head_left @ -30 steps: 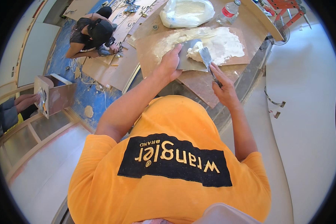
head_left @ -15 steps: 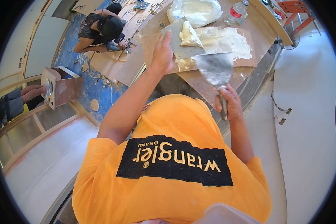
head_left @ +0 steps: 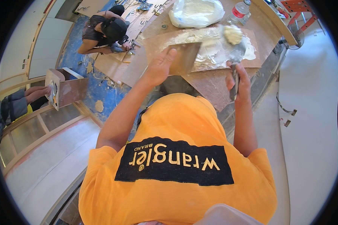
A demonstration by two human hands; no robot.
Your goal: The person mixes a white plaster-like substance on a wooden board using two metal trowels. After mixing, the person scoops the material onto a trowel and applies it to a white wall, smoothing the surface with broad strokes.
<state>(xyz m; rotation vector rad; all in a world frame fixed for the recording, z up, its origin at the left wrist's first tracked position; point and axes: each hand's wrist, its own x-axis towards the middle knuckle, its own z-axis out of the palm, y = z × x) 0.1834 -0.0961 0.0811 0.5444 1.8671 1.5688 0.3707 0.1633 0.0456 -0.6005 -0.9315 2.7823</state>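
My left hand (head_left: 159,68) is closed on the edge of a thin flat plate (head_left: 187,56), with the thumb along its near side. The plate is tilted and its visible face looks brownish. In my right hand (head_left: 241,79) is a putty knife (head_left: 235,80), gripped by its handle and pointing away from me. A lump of cream-white putty (head_left: 233,35) sits at the far end of its wide blade, slightly blurred. Below the blade, white putty (head_left: 209,56) lies spread over a brown board (head_left: 206,83).
Beyond the putty stand an open white plastic bag (head_left: 196,14) of pale material and a clear bottle (head_left: 239,12). A co-worker (head_left: 107,32) crouches over boards at far left. Another person's legs (head_left: 20,99) show beside a wooden box (head_left: 69,90). An orange ladder (head_left: 298,11) stands far right.
The putty lump has gone from the plate to the knife blade. My right hand has moved the knife away and slightly right; the plate has tilted and come a little nearer.
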